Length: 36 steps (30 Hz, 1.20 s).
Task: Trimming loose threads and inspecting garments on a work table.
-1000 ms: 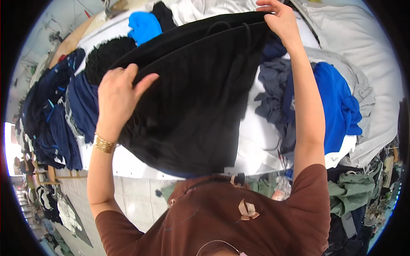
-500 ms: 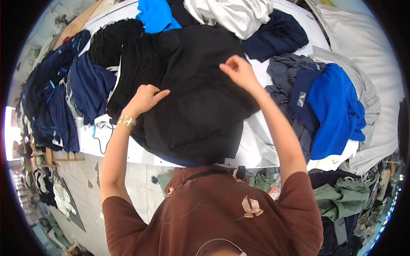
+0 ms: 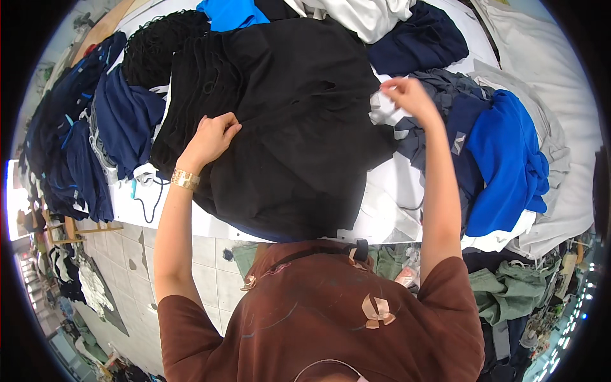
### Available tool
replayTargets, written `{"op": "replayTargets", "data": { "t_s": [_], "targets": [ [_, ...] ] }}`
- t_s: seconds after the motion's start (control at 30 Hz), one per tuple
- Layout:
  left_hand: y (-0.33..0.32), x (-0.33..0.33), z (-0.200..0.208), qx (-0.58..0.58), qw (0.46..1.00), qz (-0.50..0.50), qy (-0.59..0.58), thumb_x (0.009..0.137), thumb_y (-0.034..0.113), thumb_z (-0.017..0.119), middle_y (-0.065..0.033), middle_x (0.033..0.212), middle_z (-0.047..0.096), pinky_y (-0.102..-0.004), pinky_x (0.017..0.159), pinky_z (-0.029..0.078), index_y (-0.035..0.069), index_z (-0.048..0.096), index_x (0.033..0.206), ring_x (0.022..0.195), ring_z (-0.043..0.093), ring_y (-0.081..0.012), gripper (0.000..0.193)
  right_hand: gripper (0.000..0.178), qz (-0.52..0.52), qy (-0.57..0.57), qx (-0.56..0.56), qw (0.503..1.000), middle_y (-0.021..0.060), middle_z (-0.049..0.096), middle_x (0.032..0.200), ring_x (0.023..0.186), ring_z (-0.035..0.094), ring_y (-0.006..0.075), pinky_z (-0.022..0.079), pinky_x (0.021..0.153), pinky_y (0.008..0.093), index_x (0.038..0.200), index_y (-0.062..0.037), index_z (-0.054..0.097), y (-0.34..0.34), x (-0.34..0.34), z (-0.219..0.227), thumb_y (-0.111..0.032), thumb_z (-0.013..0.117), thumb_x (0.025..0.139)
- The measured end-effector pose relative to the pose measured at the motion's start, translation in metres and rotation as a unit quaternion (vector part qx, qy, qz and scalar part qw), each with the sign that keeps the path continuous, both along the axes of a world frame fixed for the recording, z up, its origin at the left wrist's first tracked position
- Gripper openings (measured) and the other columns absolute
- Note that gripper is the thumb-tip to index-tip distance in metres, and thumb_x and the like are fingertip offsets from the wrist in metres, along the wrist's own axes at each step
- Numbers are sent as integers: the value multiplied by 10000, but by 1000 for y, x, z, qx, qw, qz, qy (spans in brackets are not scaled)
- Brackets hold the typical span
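Note:
Stacked black cloth pieces [image 3: 299, 172] lie spread in front of me, their layered edges fanned out along the left. On the left part of the top piece rests my left hand [image 3: 213, 137], thumb and fingers closed on the black cloth. A crease runs from it toward the right. My right hand [image 3: 412, 100], a little blurred, is past the right edge of the stack. Its thumb and fingers are drawn together; what they hold, if anything, cannot be made out. Just below those fingertips shows a crumpled whitish patch [image 3: 384, 109].
Navy garments [image 3: 127, 121] and a black stringy heap [image 3: 162, 51] lie at left. Bright blue cloth [image 3: 232, 14] and white cloth [image 3: 366, 18] are at the far edge. Grey pieces, a royal blue garment [image 3: 506, 162] and folded navy cloth [image 3: 420, 38] lie at right on the white table [image 3: 216, 224].
My right hand has moved right, off the black cloth to beyond its edge. My left hand has shifted slightly, its thumb now drawn in against the fingers.

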<state>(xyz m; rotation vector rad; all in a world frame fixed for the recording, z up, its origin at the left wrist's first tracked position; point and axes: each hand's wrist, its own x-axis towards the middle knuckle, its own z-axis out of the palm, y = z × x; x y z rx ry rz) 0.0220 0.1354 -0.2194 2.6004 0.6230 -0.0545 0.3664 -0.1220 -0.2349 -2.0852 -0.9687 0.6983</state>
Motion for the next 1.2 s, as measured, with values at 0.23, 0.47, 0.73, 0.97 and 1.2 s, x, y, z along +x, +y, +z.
{"op": "replayTargets", "data": {
  "t_s": [0.23, 0.47, 0.73, 0.97, 1.2],
  "targets": [
    [-37, 17, 1, 190, 979, -53, -46, 863, 317, 616, -107, 904, 652, -508, 1054, 293, 40, 617, 1025, 913, 618, -262, 321, 233, 92, -145, 196, 965, 39, 663, 810, 684, 615, 90, 497, 628, 231, 1053, -9, 654, 69, -23, 88, -149, 604, 874],
    [-100, 19, 42, 149, 967, -162, -126, 787, 126, 657, -120, 826, 545, -374, 767, 450, 53, 592, 884, 769, 568, -295, 138, 180, 377, 258, 109, 883, 53, 662, 782, 650, 614, 109, 502, 614, 245, 930, 8, 671, 147, -145, 58, -150, 640, 850],
    [-141, -24, 67, 131, 960, -220, -113, 773, 86, 596, -61, 782, 529, -350, 820, 431, 83, 563, 888, 702, 570, -205, 120, 221, 561, -141, -225, 784, 158, 681, 798, 739, 648, 249, 496, 705, 353, 852, -12, 705, 116, -142, -6, -166, 594, 740],
    [-150, -43, 48, 136, 964, -213, -89, 803, 119, 631, -37, 753, 536, -396, 904, 400, 94, 580, 884, 712, 575, -180, 99, 241, 207, 134, 13, 969, 73, 678, 842, 745, 663, 155, 533, 654, 278, 915, -20, 676, 113, -82, 27, -243, 672, 824],
    [-153, -44, 47, 143, 966, -198, -91, 811, 145, 642, -35, 760, 554, -395, 907, 394, 99, 577, 870, 722, 579, -190, 99, 507, 279, -184, -199, 921, 148, 655, 953, 954, 623, 303, 488, 824, 370, 990, -39, 619, 109, -84, -17, -389, 792, 666]
  ]
}}
